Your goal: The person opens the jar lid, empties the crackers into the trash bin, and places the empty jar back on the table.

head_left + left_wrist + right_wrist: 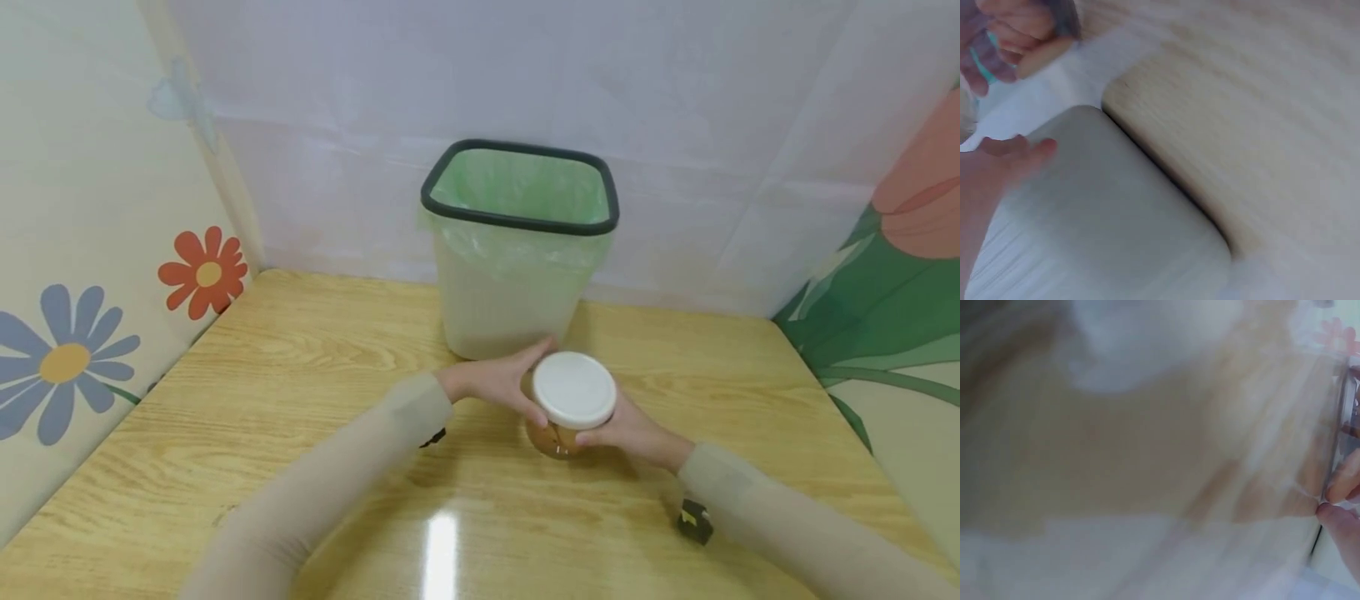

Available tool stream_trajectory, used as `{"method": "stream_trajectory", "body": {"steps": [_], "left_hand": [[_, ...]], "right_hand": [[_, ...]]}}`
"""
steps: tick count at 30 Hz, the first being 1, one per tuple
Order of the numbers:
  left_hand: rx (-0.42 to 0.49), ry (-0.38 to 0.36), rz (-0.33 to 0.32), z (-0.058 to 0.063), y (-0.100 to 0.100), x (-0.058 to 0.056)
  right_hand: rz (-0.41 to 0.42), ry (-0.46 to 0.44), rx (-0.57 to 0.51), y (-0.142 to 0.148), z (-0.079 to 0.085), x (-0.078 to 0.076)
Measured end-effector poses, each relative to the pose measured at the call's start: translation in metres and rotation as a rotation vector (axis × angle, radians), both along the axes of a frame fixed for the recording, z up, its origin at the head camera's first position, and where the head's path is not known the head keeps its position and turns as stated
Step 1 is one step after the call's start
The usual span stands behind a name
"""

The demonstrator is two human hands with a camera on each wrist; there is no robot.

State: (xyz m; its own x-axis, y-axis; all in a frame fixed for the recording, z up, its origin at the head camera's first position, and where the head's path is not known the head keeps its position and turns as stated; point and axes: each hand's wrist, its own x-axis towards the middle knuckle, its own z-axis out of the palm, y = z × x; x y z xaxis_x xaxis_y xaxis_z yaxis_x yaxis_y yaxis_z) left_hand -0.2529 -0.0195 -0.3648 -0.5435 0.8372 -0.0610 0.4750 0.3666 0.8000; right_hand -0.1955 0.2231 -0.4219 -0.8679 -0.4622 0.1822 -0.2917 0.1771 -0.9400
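A jar with a see-through, brownish-looking body (551,440) and a round white lid (574,387) is held between both hands over the table, in front of the bin. My left hand (498,382) grips its left side, thumb toward me and fingers round the far side. On the right side, my right hand (637,431) holds it with the thumb at the near face and the other fingers hidden behind the jar. Blurred fingers (1344,478) show at the right edge of the right wrist view, against a clear wall.
A pale waste bin (510,292) with a black rim (517,221) and a green liner (525,179) stands at the back of the wooden table (337,333), just beyond the hands. Flower-patterned cloth (67,200) borders the left and right sides, and a plain white sheet hangs behind.
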Motion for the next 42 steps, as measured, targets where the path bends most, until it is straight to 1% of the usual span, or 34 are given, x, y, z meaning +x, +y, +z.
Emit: {"method": "stream_trajectory", "body": {"steps": [5,9,14,17,23,27,33,37,42], "left_hand": [[0.032,-0.014,-0.082,0.004,0.003,-0.01],[0.045,-0.023,-0.125,0.005,0.008,-0.017],[0.018,-0.041,-0.204,0.009,0.012,-0.021],[-0.001,-0.043,-0.227,0.01,0.013,-0.023],[-0.002,-0.035,-0.229,0.008,0.014,-0.026],[0.026,-0.04,-0.214,0.004,0.016,-0.025],[0.081,-0.051,-0.197,0.0,0.014,-0.021],[0.09,-0.066,-0.169,-0.001,0.013,-0.019],[0.097,-0.067,-0.129,-0.003,0.011,-0.014]], "right_hand": [[0.0,0.002,0.006,0.001,0.002,0.0],[-0.006,-0.008,0.011,0.0,0.002,0.0],[-0.01,-0.02,0.014,-0.001,0.001,0.0],[-0.009,-0.022,0.014,-0.001,0.0,-0.001],[-0.009,-0.026,0.016,0.0,0.0,-0.001],[-0.012,-0.021,0.008,0.001,0.001,0.0],[-0.016,-0.021,-0.004,0.001,0.003,0.002],[-0.009,-0.01,-0.019,0.0,0.003,0.003],[-0.005,-0.001,-0.02,-0.001,0.002,0.003]]}}
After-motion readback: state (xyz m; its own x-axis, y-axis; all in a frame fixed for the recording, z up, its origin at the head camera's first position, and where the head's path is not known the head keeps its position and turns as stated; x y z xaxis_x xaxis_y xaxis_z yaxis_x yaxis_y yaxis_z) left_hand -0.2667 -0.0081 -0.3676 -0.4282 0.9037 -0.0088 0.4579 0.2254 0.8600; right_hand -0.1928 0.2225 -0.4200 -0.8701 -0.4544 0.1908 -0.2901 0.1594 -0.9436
